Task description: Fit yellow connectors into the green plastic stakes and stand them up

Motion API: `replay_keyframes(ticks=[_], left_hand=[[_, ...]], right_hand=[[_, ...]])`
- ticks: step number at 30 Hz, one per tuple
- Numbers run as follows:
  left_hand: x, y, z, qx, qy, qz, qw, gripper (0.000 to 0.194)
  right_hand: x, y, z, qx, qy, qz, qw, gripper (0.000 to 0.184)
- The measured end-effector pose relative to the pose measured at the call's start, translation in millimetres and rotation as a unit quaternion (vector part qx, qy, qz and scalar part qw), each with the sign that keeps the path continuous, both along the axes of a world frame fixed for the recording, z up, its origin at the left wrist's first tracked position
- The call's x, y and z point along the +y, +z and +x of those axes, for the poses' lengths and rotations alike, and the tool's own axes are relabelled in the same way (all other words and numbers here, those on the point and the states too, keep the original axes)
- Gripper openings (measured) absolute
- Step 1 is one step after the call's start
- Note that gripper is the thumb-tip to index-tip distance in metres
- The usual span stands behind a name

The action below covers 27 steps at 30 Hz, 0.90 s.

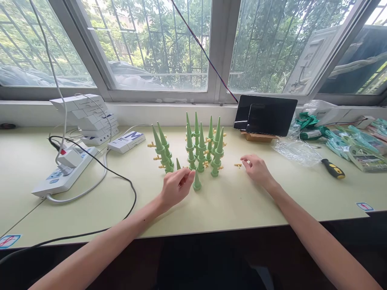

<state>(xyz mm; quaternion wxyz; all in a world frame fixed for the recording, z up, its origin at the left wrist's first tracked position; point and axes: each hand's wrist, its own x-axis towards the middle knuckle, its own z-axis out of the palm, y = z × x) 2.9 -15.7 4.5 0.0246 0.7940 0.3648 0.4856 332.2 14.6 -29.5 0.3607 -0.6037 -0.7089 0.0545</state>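
Several tall green cone-shaped plastic pieces [200, 145] with small yellow fittings stand clustered mid-table. A short single green cone [197, 181] stands in front of them. My left hand [175, 186] hovers just left of that cone, fingers curled with the fingertips close to it; I cannot see anything clearly in them. My right hand [256, 167] rests on the table to the right, its fingers pinching at a small yellow fitting [238, 165] lying there.
A white power strip [60, 173] with plugs and black and white cables lies at left, beside stacked white boxes [87, 117]. Two dark tablets [266, 114] lean at the back. A black-and-yellow screwdriver [332, 168] and bagged green items [353, 147] lie at right.
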Motion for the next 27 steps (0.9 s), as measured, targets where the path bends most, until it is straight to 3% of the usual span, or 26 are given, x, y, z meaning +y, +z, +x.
replay_keyframes(ticks=[9,14,22,27], left_hand=[[0.2,0.3,0.6,-0.004,-0.014,0.033,0.999,0.032],[-0.7,0.5,0.6,0.002,-0.007,0.023,1.0,0.034],[2.0,2.5,2.1,-0.021,-0.054,0.093,0.994,0.026],[3.1,2.1,2.2,-0.027,-0.063,0.099,0.993,0.025]], right_hand=[[-0.7,-3.2,-1.3,-0.04,0.004,-0.072,0.997,0.021],[-1.3,-2.8,-2.0,-0.06,0.005,-0.086,0.994,0.015],[-1.0,-2.2,-2.5,-0.07,0.007,-0.102,0.992,0.012],[-1.5,-0.9,-3.9,-0.064,0.004,-0.117,0.991,0.012]])
